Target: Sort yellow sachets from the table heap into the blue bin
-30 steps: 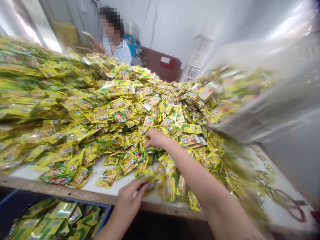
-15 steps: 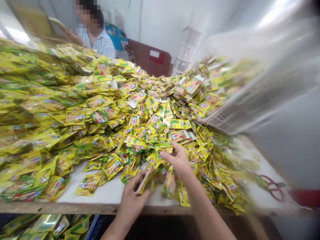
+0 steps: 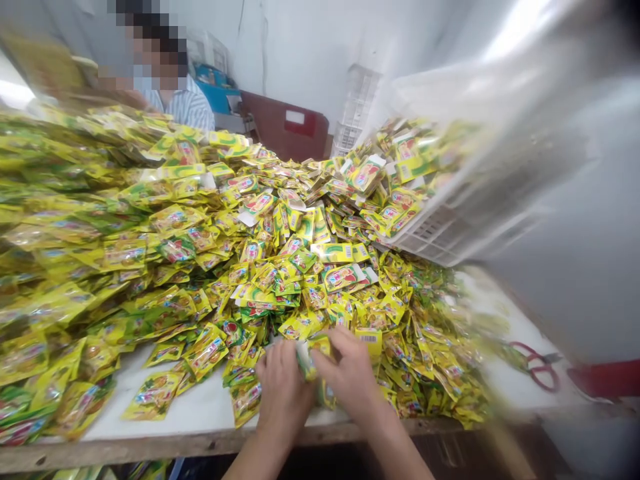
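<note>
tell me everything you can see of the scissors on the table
The scissors have two red loop handles, plastic by the look, and short grey blades pointing right; blur hides whether they are shut. They lie flat on the white table near its right end, just past the yellow heap. The left hand and right hand are apart from them, off to their left, gripping packets together.

Left hand (image 3: 285, 393), right hand (image 3: 350, 377), side by side, fingers curled
</note>
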Demonstrator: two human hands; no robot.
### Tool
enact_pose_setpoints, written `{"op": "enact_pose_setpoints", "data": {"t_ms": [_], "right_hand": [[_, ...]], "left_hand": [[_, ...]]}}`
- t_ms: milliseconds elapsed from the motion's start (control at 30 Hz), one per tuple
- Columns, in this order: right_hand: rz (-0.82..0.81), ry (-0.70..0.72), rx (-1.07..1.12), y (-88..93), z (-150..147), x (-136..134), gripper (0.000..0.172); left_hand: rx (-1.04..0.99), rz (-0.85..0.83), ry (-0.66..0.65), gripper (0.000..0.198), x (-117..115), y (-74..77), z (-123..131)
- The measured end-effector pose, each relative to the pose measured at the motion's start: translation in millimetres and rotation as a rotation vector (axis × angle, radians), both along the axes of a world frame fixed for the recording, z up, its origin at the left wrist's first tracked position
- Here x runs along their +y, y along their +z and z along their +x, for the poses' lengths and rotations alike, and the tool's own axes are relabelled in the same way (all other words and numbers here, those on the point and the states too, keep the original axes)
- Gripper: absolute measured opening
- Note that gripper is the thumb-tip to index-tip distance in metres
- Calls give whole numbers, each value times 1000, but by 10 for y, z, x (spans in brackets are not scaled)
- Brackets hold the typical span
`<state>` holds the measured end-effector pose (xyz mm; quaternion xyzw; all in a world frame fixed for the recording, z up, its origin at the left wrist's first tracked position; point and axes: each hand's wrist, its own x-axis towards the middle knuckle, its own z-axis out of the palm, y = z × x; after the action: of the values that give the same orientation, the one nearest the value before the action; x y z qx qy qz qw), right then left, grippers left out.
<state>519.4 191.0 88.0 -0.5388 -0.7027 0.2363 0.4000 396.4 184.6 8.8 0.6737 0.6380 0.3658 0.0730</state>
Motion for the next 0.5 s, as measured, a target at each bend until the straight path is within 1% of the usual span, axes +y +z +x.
{"op": "enact_pose_setpoints", "data": {"t_ms": [67,133,200,233,300,333,400,433,500], "right_hand": [[-4,-19,-125,-69,55,-23,9],[0,-17,-229,-98,87,-30,12],[15,15,-290,-86,100,-31,10],[21,44,-303,-71,100,-33,10],[17,158,-305,-49,92,-45,21],[9,233,-299,-52,87,-53,26],[-5,366,-294,-98,77,-62,33],[-3,384,-298,-141,73,-60,35],[17,341,-330,-255,70,-43,35]], "left_hand": [[27,22,-14,19,-18,-3,77],[18,54,-22,17,-67,-17,135],[-30,80,-55,23,-141,-46,156],[-74,78,-88,30,-182,-64,150],[-192,25,-139,42,-256,-99,114],[-259,-26,-135,43,-282,-113,90],[-395,-126,-111,38,-304,-137,43],[-466,-164,-114,36,-300,-151,23],[-623,-219,-173,35,-275,-189,-16]]}}
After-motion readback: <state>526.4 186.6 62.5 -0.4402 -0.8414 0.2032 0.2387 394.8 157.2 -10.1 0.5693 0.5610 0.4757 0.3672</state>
